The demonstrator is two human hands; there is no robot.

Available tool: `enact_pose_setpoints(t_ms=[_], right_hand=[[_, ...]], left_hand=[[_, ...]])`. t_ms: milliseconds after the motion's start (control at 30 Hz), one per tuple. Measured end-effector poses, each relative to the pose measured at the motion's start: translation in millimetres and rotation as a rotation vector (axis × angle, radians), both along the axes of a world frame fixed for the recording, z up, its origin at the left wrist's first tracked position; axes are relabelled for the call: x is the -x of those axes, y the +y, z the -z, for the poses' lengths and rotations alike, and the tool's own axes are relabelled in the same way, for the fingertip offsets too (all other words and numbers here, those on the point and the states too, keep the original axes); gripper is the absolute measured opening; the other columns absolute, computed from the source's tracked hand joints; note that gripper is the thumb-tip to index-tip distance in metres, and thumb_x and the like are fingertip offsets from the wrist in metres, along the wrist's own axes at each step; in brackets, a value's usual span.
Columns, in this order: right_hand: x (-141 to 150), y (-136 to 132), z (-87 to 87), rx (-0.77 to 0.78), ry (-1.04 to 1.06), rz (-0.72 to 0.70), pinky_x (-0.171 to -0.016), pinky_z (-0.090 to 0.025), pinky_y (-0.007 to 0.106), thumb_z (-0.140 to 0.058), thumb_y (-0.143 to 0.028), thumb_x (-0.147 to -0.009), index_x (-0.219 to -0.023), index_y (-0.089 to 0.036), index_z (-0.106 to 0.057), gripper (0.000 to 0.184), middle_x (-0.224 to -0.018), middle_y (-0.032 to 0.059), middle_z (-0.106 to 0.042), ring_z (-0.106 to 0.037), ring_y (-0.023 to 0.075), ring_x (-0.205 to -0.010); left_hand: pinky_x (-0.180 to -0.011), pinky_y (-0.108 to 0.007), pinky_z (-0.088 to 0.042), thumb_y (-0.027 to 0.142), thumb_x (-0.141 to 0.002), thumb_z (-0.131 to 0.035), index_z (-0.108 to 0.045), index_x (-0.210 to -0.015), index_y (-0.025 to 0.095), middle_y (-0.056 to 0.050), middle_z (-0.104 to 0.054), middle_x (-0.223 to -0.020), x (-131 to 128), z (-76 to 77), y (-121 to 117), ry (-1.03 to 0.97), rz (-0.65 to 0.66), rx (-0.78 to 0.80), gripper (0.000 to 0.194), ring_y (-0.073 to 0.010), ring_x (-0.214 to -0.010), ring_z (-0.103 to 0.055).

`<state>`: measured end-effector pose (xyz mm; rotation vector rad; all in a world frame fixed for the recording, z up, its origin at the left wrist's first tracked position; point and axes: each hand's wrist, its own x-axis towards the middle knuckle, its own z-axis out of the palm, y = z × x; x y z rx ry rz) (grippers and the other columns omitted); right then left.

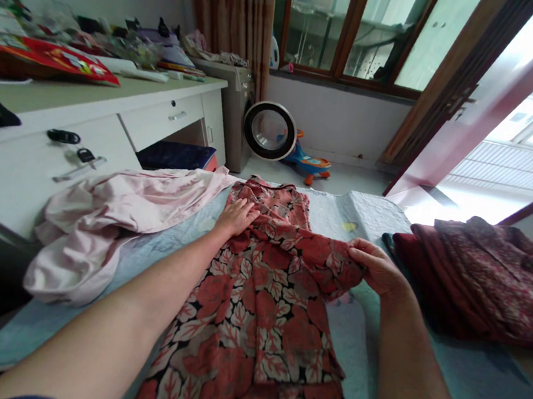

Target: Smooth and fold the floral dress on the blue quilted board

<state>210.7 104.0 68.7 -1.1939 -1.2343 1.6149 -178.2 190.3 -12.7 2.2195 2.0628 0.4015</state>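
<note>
A red, black and beige floral top (278, 293) lies lengthwise in front of me, its neckline at the far end. My left hand (238, 217) rests on its upper left part, with fingers stretched out over the cloth. On the other side, my right hand (378, 264) pinches the outer edge of a sleeve between thumb and fingers. That sleeve is drawn to the right and slightly lifted across the top. A hem crosses the cloth near me, and more of the same print shows below it.
A light blue sheet (372, 217) covers the surface. Pale pink cloth (91, 222) lies crumpled at left. Folded dark red clothes (496, 282) are stacked at right. Beyond stand a cluttered white desk (159, 120), a washing machine with its round door (269, 130) open, and a blue ride-on toy (308, 160).
</note>
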Motion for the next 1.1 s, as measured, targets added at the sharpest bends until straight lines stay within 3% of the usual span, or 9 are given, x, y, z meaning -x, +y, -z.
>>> enact_pose_setpoints(t_ms=[100, 200, 367, 467, 533, 633, 733, 833, 1100], right_hand=[[-1.2, 3.0, 16.9, 0.047, -0.031, -0.069, -0.048, -0.037, 0.022, -0.087, -0.042, -0.06, -0.08, -0.019, -0.062, 0.039, -0.065, -0.0027, -0.061, -0.051, 0.0105, -0.053], [-2.5, 4.7, 29.8, 0.085, -0.003, -0.051, -0.048, -0.039, 0.023, -0.084, -0.046, -0.065, -0.083, -0.018, -0.064, 0.039, -0.067, -0.0013, -0.063, -0.054, 0.0119, -0.054], [-0.9, 6.2, 37.4, 0.118, -0.047, 0.036, -0.049, -0.044, 0.028, -0.077, -0.057, -0.071, -0.078, -0.018, -0.066, 0.041, -0.069, 0.0044, -0.068, -0.059, 0.017, -0.056], [0.0, 6.8, 38.1, 0.105, -0.074, 0.013, -0.049, -0.042, 0.026, -0.081, -0.052, -0.068, -0.078, -0.018, -0.065, 0.039, -0.068, 0.0021, -0.067, -0.057, 0.0151, -0.056], [-0.4, 6.7, 37.8, 0.095, -0.083, -0.017, -0.047, -0.038, 0.023, -0.083, -0.049, -0.066, -0.077, -0.018, -0.064, 0.039, -0.064, -0.0006, -0.063, -0.053, 0.0123, -0.053], [-1.7, 5.8, 36.5, 0.089, -0.096, -0.056, -0.046, -0.034, 0.022, -0.084, -0.05, -0.065, -0.076, -0.017, -0.063, 0.04, -0.062, -0.0024, -0.059, -0.049, 0.0101, -0.052], [-3.2, 5.4, 35.3, 0.082, -0.112, -0.068, -0.047, -0.033, 0.022, -0.084, -0.052, -0.064, -0.075, -0.017, -0.063, 0.042, -0.063, -0.0019, -0.059, -0.048, 0.0098, -0.052], [-4.8, 6.4, 34.4, 0.064, -0.137, -0.073, -0.046, -0.03, 0.022, -0.084, -0.052, -0.063, -0.076, -0.016, -0.066, 0.043, -0.063, -0.0015, -0.059, -0.046, 0.0088, -0.052], [-0.8, 5.0, 14.1, 0.005, -0.226, -0.172, -0.046, -0.027, 0.02, -0.084, -0.054, -0.059, -0.07, -0.016, -0.062, 0.046, -0.059, -0.0034, -0.053, -0.041, 0.0067, -0.051]], left_hand=[[-0.119, -0.044, -0.025, 0.051, -0.101, -0.031, -0.048, -0.144, 0.018, -0.014, -0.04, -0.156, 0.5, 1.1, 0.0, 0.004, 0.001, 0.008, 0.057, -0.0276, -0.146, -0.033], [-0.118, -0.046, -0.027, 0.052, -0.097, -0.04, -0.048, -0.144, 0.015, -0.016, -0.04, -0.155, 0.4, -1.1, -0.6, -0.002, 0.005, 0.016, 0.06, -0.0304, -0.146, -0.034], [-0.113, -0.052, -0.034, 0.041, -0.095, -0.046, -0.063, -0.128, 0.018, -0.015, -0.053, -0.143, -9.5, -19.2, 6.9, -0.035, 0.01, -0.057, 0.044, -0.0342, -0.133, -0.048], [-0.115, -0.043, -0.034, 0.019, -0.09, -0.044, -0.067, -0.121, 0.021, -0.009, -0.055, -0.141, -23.8, -31.5, 19.8, -0.076, 0.155, -0.116, 0.039, -0.0276, -0.13, -0.05], [-0.106, -0.033, -0.043, 0.016, -0.083, -0.052, -0.072, -0.111, 0.023, -0.006, -0.063, -0.13, -33.4, -35.1, 29.3, -0.088, 0.231, -0.072, 0.035, -0.0229, -0.117, -0.059], [-0.089, -0.027, -0.051, 0.016, -0.072, -0.062, -0.076, -0.092, 0.022, -0.006, -0.07, -0.11, -42.4, -34.8, 39.5, -0.108, 0.27, -0.005, 0.026, -0.0213, -0.097, -0.066], [-0.081, -0.027, -0.052, 0.013, -0.069, -0.06, -0.076, -0.081, 0.021, -0.005, -0.072, -0.095, -42.5, -34.4, 42.4, -0.15, 0.252, 0.003, 0.021, -0.0201, -0.086, -0.067], [-0.08, -0.027, -0.052, 0.012, -0.073, -0.055, -0.075, -0.085, 0.02, -0.003, -0.074, -0.087, -37.7, -37.6, 39.7, -0.226, 0.195, -0.043, 0.024, -0.0192, -0.083, -0.068], [-0.089, -0.029, -0.052, 0.015, -0.082, -0.049, -0.072, -0.095, 0.018, -0.005, -0.076, -0.097, -39.5, -44.2, 30.2, -0.405, 0.01, -0.225, 0.026, -0.0189, -0.092, -0.068]])
